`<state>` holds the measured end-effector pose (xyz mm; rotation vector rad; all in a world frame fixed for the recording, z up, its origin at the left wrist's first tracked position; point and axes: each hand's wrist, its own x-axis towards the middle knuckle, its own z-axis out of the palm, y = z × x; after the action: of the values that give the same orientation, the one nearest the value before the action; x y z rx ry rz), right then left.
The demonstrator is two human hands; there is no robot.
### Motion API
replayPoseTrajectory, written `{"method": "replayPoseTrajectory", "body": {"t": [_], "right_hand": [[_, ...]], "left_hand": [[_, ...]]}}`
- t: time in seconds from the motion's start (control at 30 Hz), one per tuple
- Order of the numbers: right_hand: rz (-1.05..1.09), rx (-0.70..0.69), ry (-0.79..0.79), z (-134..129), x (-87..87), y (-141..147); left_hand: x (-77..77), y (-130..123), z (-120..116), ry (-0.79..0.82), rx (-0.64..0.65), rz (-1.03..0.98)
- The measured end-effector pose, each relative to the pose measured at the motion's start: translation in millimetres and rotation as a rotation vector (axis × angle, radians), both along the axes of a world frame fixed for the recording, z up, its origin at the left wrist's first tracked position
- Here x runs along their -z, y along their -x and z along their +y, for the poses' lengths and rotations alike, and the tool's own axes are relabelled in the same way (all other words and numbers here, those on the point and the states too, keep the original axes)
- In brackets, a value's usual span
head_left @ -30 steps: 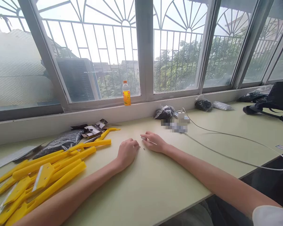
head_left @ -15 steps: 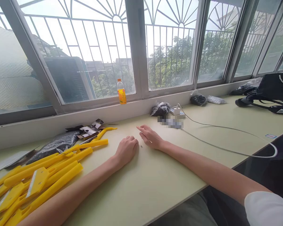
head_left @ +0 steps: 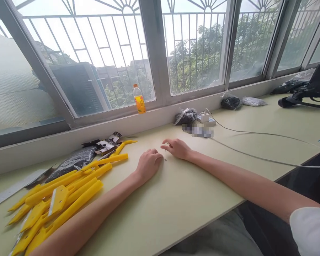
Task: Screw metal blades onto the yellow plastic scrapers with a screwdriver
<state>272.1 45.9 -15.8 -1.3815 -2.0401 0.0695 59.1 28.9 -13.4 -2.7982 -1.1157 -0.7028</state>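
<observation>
My left hand (head_left: 149,163) rests on the pale table (head_left: 138,220) with its fingers curled down and pressed together. Whatever may be under those fingers is hidden. Just right of its knuckles lies a tiny grey bit (head_left: 165,160). My right hand (head_left: 178,148) is a short way off, its thumb and forefinger apart in a loose curve. Nothing I can name shows in it, though a small dark spot and a glint appear by its fingertips. Left of my left forearm is a heap of yellow-handled scrapers (head_left: 77,199), some with bare blades.
Behind the scrapers lie a black plastic bag (head_left: 74,160) and card packaging (head_left: 108,144). An orange-capped bottle (head_left: 139,101) stands on the window ledge. A bagged dark bundle (head_left: 185,116), a white charger (head_left: 205,117) and a long cable (head_left: 252,158) are at the right.
The view has tilted down and turned slightly left, so things sit higher and farther right. My right forefinger, straighter before, is now more bent. My left hand stays on the table.
</observation>
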Motion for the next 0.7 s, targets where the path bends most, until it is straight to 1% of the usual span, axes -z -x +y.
{"method": "replayPoseTrajectory", "body": {"t": [0.07, 0.13, 0.2, 0.27, 0.4, 0.53, 0.6, 0.7], "right_hand": [[0.058, -0.061, 0.03, 3, 1.3, -2], [0.163, -0.134, 0.067, 5, 2.5, -5], [0.231, -0.186, 0.095, 6, 3.3, -8], [0.238, -0.217, 0.111, 6, 4.1, -10], [0.104, -0.254, 0.081, 5, 6.0, -9], [-0.018, -0.236, 0.009, 0, 5.2, -4], [-0.067, -0.236, 0.01, -4, 2.5, -1], [-0.104, -0.262, 0.057, -9, -2.5, 2]], "left_hand": [[1.2, -1, 0, 0.021, -0.021, -0.045], [2.3, -2, 1, 0.067, -0.057, -0.114], [3.1, -1, 2, 0.135, -0.084, -0.219], [3.8, -1, 6, 0.213, -0.072, -0.361], [5.7, 3, 17, 0.386, 0.013, -0.657], [7.9, 8, 28, 0.549, 0.001, -0.887], [8.0, 9, 30, 0.581, 0.003, -0.943], [6.0, 9, 27, 0.602, 0.043, -0.956]]}}
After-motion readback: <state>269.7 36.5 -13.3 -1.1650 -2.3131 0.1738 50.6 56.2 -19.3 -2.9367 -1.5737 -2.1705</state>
